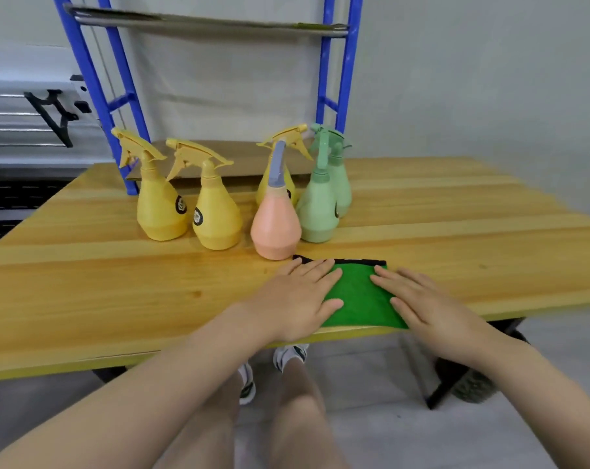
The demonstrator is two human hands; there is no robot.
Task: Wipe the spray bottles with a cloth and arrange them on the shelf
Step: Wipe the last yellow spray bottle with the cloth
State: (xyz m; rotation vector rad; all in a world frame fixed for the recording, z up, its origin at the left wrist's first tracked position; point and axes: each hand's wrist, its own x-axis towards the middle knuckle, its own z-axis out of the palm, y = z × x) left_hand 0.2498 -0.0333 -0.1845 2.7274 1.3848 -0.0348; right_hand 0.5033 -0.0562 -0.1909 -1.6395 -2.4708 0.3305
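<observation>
A green cloth [357, 296] with a black far edge lies flat at the near edge of the wooden table [100, 282]. My left hand [297, 299] rests palm down on its left side, and my right hand [422, 299] lies flat on its right side, fingers spread. Just behind the cloth stands a pink spray bottle [276, 228] with a grey trigger. Two yellow bottles [161, 204] [217, 214] stand to its left, a third yellow one [280, 177] behind it. Two pale green bottles [319, 208] [341, 184] stand to its right.
A shelf unit with blue uprights [334, 96] stands behind the table, with a brown lower board [239, 157] level with the table's back edge and an upper board [202, 23] high above. A grey wall is behind. My legs and shoes show under the table.
</observation>
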